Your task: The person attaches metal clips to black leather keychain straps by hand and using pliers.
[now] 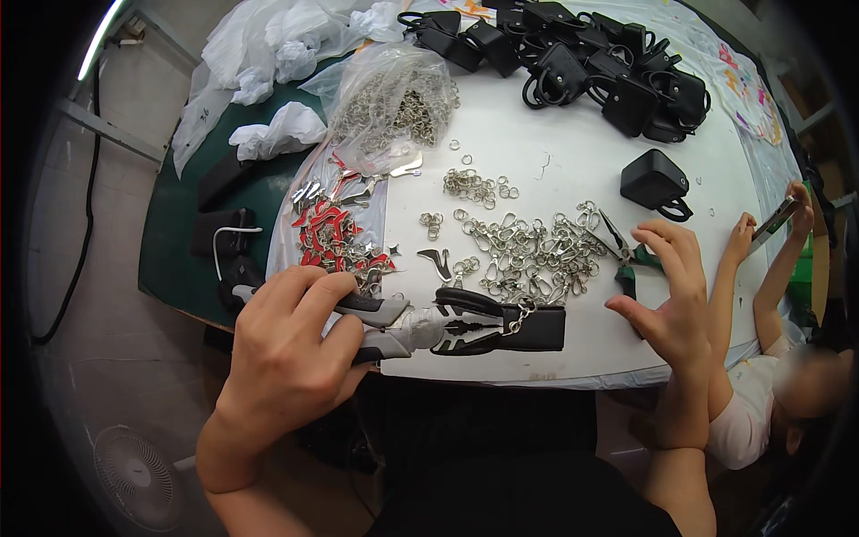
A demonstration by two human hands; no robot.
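Note:
My left hand [291, 353] is closed round the grey-and-black handles of a pair of combination pliers [413, 331]. Their toothed jaws are spread and lie between the handle loops of a small black bag [543, 329] at the table's near edge. A short silver chain [519, 316] hangs across this bag. To the right, my right hand [673, 309] is raised with thumb and fingers apart, holding nothing. Beside it, needle-nose pliers [625, 259] with green-and-black handles rest on the table, partly behind the fingers. Silver swivel clasps [537, 255] lie in a heap beyond the bag.
Jump rings [474, 186] and red-and-silver charms [331, 234] lie in piles. A plastic bag of chains [394, 107] stands behind them. Many small black bags [617, 80] crowd the far right, one black bag [656, 183] apart. At right, another person holds a phone [775, 222].

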